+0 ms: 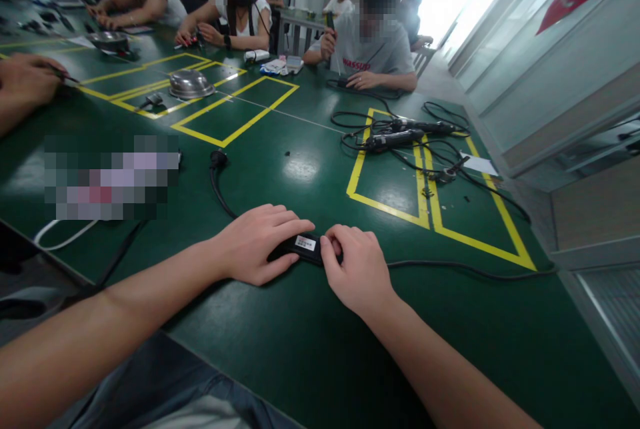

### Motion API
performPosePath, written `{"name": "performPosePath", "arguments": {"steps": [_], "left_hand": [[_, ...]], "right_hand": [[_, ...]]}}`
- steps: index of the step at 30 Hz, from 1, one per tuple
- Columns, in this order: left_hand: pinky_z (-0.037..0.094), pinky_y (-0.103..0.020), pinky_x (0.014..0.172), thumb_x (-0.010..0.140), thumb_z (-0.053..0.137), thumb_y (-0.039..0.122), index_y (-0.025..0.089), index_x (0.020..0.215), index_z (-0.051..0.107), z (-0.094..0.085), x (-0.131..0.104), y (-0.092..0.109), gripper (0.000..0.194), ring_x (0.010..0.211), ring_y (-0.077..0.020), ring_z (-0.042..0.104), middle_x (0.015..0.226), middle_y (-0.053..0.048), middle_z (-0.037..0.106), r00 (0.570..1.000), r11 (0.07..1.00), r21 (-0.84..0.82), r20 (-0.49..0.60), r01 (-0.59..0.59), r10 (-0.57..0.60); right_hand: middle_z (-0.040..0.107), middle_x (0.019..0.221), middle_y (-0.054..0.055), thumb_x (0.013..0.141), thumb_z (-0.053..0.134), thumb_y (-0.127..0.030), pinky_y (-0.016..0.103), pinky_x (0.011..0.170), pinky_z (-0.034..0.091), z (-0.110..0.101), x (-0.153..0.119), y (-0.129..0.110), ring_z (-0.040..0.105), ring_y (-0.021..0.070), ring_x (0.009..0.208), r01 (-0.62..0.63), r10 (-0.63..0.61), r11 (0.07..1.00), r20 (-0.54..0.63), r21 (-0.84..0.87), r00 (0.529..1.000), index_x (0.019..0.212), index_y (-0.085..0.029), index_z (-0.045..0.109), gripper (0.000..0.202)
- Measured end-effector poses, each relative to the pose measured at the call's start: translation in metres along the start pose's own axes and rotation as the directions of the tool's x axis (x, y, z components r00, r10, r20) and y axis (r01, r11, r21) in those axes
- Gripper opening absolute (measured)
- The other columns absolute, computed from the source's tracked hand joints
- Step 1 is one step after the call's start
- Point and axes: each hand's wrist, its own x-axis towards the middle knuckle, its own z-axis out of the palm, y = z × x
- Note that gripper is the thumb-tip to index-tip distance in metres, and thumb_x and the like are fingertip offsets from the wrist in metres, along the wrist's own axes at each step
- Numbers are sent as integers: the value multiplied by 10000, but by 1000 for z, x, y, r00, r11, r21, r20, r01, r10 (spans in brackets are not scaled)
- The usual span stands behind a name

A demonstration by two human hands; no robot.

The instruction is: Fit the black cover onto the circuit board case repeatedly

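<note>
A slim black power adapter (306, 246) with a white printed label lies on the green table in front of me. My left hand (263, 242) grips its left end, thumb on the near side and fingers along the far side. Around the right end curl the fingers of my right hand (353, 262), the thumb pressed against the edge by the label. A black cable (450, 269) runs off to the right from beneath my right hand. On the left, another cable ends in a black plug (219, 159). Both ends of the adapter are covered by my hands.
Black electric screwdrivers (395, 139) with tangled cords lie at the right among yellow tape frames. An upturned metal bowl (190, 84) and a blurred-out item (117, 179) with a white cord are at the left. Co-workers sit opposite; another person's hand (30, 82) reaches in from the left.
</note>
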Motion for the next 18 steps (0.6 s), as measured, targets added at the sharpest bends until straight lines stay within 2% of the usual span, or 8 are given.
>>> {"name": "performPosePath", "arguments": {"steps": [14,18], "left_hand": [[587,-455,891,1007,562,368,186,1409,588,0,1,0,442,1026,-298,715,1200,-148,747,1000,1000,-13,2,15,-15],[601,-461,914,999,585,371,191,1391,597,1,0,-1,431,1064,-303,700,1237,-157,714,1000,1000,-9,-30,8,-9]], "right_hand": [[600,717,12,1050,472,-294,364,745,304,2,0,1,550,203,725,-2,2,1000,-7,-3,1000,797,-232,582,283],[600,721,10,1056,475,-298,364,745,308,2,0,1,554,204,728,-6,6,1000,1,-9,1000,800,-233,583,285]]}}
